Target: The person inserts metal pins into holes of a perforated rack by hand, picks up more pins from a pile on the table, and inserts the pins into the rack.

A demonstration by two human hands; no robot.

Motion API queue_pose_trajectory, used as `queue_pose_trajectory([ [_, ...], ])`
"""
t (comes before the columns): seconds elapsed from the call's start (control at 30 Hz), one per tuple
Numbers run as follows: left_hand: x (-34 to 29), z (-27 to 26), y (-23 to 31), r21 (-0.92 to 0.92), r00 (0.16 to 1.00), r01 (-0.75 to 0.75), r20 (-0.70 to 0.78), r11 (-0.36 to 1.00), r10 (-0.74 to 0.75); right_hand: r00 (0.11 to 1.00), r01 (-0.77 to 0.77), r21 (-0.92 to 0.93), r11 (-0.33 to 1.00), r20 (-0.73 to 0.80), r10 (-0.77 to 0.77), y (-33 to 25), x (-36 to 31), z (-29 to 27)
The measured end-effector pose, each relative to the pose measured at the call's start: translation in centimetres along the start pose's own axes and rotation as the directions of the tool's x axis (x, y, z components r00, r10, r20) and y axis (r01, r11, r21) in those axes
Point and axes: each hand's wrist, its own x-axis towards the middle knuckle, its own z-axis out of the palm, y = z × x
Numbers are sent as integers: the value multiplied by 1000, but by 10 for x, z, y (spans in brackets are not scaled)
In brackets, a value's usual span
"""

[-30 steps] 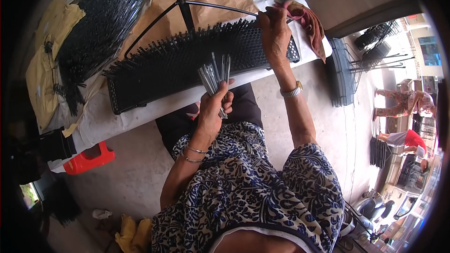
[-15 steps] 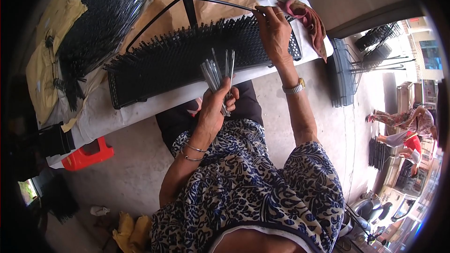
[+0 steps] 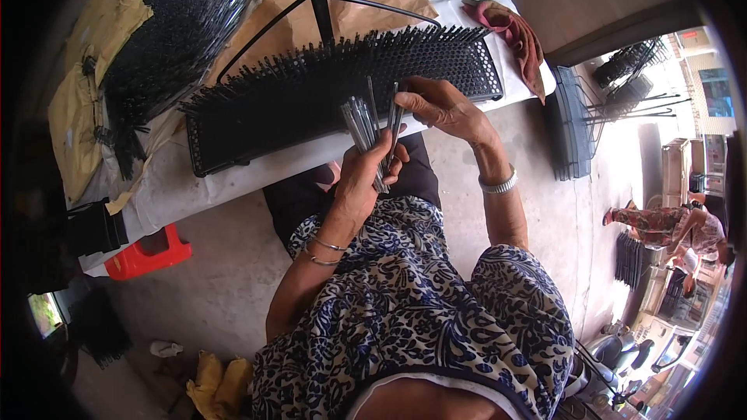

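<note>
My left hand (image 3: pixel 366 173) is closed round a bundle of thin, shiny metal rods (image 3: pixel 359 126) that stick up from the fist. My right hand (image 3: pixel 451 113) is beside it, thumb and fingers pinching the upper end of a rod at the bundle's right side. Just beyond both hands, a long black perforated metal rack (image 3: pixel 479 70) lies along the table edge. Several dark rods stand in its holes in close rows, fewer toward the right end. The lower ends of the rods in my left fist are partly hidden by the fingers.
A large heap of black rods (image 3: pixel 175 31) lies on wrapping at the far left. A reddish cloth (image 3: pixel 510 31) rests at the table's right corner. Below the table's left side is a red plastic stool (image 3: pixel 152 255). Grey crates (image 3: pixel 572 124) stand on the floor at right; people are farther off.
My right hand has come back from the rack's far right end, toward me and leftward, to the rods in my left hand. The left hand keeps its hold, nearly still.
</note>
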Motion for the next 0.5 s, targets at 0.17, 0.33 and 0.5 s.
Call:
queue_pose_trajectory([
  [0.17,-4,1,9,62,999,16,37,998,-18,999,-46,272,961,-14,52,2,4,14],
  [0.33,1,-6,12,130,991,47,120,990,-63,999,-43,450,892,8,44,8,13,14],
  [0.5,10,-15,9,-76,992,95,89,993,-88,971,27,439,898,-223,80,-7,10,13],
])
